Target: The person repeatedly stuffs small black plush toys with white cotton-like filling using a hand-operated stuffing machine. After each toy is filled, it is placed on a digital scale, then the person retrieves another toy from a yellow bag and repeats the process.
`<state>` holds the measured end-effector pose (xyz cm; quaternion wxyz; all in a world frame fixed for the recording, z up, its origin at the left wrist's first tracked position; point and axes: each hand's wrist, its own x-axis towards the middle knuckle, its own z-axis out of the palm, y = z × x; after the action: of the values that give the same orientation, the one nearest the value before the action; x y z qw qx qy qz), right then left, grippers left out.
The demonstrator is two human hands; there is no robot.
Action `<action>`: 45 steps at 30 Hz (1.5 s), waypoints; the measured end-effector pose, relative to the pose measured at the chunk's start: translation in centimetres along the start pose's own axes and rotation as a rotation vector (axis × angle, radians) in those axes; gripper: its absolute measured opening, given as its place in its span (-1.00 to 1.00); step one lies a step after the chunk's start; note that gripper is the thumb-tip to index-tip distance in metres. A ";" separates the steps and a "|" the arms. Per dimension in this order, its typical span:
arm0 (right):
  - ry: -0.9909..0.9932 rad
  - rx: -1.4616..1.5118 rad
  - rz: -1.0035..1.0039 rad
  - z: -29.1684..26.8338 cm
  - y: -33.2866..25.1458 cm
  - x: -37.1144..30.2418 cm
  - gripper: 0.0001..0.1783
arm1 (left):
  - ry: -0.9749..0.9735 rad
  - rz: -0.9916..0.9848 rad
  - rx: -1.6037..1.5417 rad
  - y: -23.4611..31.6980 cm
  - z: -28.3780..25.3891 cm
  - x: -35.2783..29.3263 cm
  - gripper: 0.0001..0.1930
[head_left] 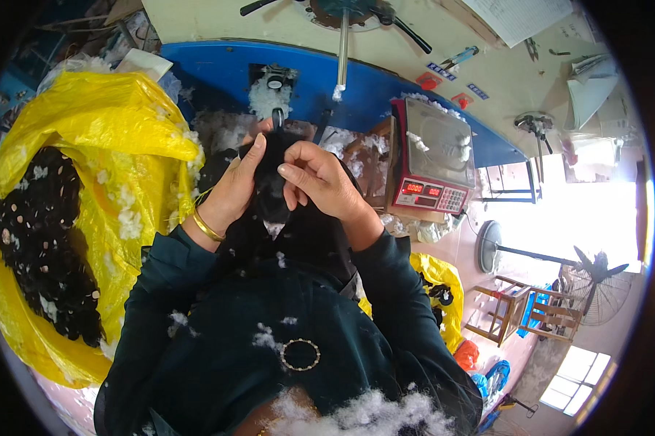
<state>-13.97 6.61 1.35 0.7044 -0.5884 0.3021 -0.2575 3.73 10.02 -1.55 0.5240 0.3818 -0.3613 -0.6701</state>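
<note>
A small black plush piece [271,171] with a dark loop [278,118] at its top is held upright in front of my chest. My left hand [234,183], with a gold bangle on its wrist, grips it from the left side. My right hand [322,178] is closed at its right side, thumb and bent fingers pinching its edge. A tuft of white stuffing [274,229] shows just below the piece. Beyond my hands, a thin metal tube [342,54] points toward me from the machine, with a bit of white fluff at its tip.
A large yellow sack [146,116] on the left holds many black pieces [47,247]. A red digital scale [433,156] stands at the right, fluff on its pan. Another yellow sack [444,291], a wooden stool [496,309] and a fan [596,287] are farther right.
</note>
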 end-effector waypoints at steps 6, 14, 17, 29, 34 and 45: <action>0.007 -0.643 -0.033 -0.2 0.8 -1.3 -0.64 | -0.148 -0.071 -0.001 0.5 0.3 1.0 -0.49; 0.543 -1.082 -0.467 -4.5 -3.5 2.2 -0.58 | -0.028 -0.206 -0.170 1.3 2.6 5.2 -0.56; 0.784 -1.157 -0.452 -7.4 -5.2 7.1 -0.63 | -0.002 -0.054 0.027 1.6 4.2 7.3 -0.67; 0.783 -1.140 -0.506 -12.9 -5.0 12.9 -0.68 | 0.122 0.512 0.976 3.2 4.8 9.8 -0.64; 0.775 -0.968 -0.359 -9.6 -4.7 8.7 -0.65 | 0.061 0.555 1.005 1.7 4.5 6.8 -0.61; 0.965 -1.044 -0.227 -12.3 -7.0 15.7 -0.67 | 0.014 0.058 -0.192 1.4 5.1 12.6 -0.69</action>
<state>-12.23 -14.19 4.79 0.0878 -0.6968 0.6005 -0.3825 -2.18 -2.12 0.26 0.5800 0.3239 -0.3025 -0.6835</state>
